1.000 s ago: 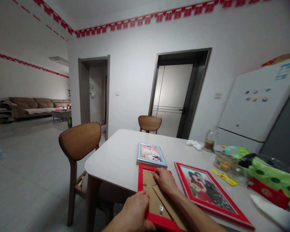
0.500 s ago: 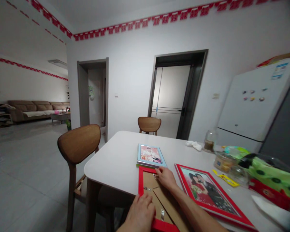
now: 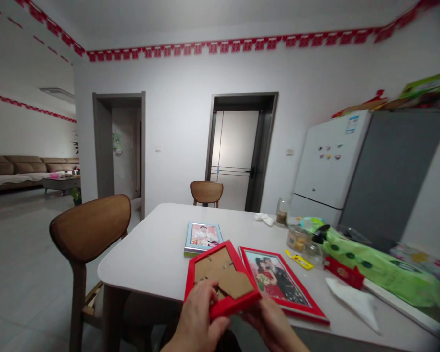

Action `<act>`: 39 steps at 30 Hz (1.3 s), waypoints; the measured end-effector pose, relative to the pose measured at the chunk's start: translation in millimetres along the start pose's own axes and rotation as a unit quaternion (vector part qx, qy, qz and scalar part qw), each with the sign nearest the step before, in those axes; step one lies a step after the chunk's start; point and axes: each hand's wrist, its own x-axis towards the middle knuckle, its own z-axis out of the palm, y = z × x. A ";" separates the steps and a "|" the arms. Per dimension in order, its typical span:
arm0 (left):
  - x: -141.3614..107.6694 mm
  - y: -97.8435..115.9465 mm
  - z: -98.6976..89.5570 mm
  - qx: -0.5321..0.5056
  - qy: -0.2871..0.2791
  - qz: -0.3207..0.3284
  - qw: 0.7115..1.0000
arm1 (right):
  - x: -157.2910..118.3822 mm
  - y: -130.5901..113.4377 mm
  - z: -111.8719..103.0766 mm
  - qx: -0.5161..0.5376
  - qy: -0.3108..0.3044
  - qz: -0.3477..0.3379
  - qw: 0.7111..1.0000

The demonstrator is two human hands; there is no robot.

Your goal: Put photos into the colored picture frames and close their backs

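White table (image 3: 143, 259), red frame (image 3: 278, 283), blue frame (image 3: 203, 238)

Apparently a home's dining area: a white table (image 3: 143, 249), wooden chairs (image 3: 90, 227), a refrigerator (image 3: 326, 161), a sofa (image 3: 18, 168) beyond.

Bare left hand (image 3: 201, 308), bare right hand (image 3: 267, 325); dark garment (image 3: 205, 342) at lower edge

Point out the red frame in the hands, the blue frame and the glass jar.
Red frame (image 3: 220, 271), head view, on its cardboard back.
Blue frame (image 3: 204, 238), head view, on its photo.
Glass jar (image 3: 282, 215), head view, on its middle.
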 end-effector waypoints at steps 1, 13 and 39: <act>2.3 8.9 0.9 -0.063 0.046 -0.006 0.997 | -6.0 7.5 15.0 0.007 -0.073 0.049 0.996; 78.9 32.0 33.1 -0.443 0.072 -0.025 0.893 | 18.0 -77.2 -52.7 -0.141 0.099 -0.040 0.984; 92.3 -45.1 71.4 -0.087 0.028 -0.136 0.987 | 71.9 -79.9 -97.6 -0.693 0.213 -0.161 0.669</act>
